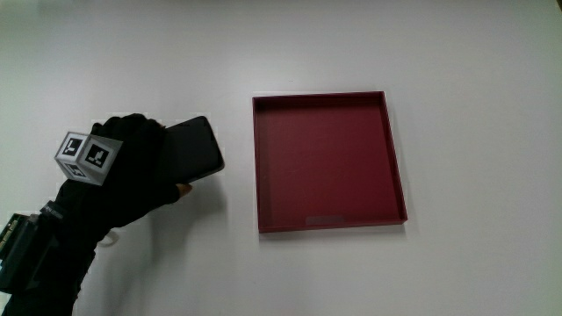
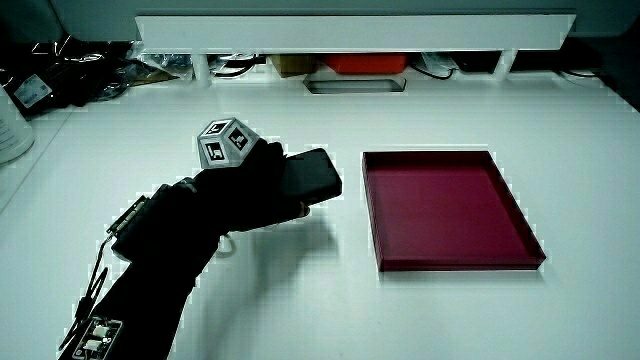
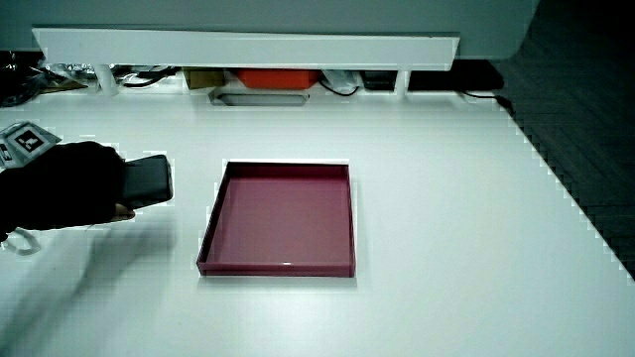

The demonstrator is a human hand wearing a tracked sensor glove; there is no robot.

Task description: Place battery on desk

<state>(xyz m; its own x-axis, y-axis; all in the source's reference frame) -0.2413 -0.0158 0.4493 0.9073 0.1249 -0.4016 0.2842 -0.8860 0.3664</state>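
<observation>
One battery (in hand) beside tray

My gloved hand is closed around a flat black battery, whose free end sticks out toward the red tray. The battery sits just beside the tray, apart from it, and I cannot tell whether it touches the white table. The patterned cube rides on the back of my hand. The tray lies flat near the middle of the table. A low white partition runs along the table's edge farthest from me.
</observation>
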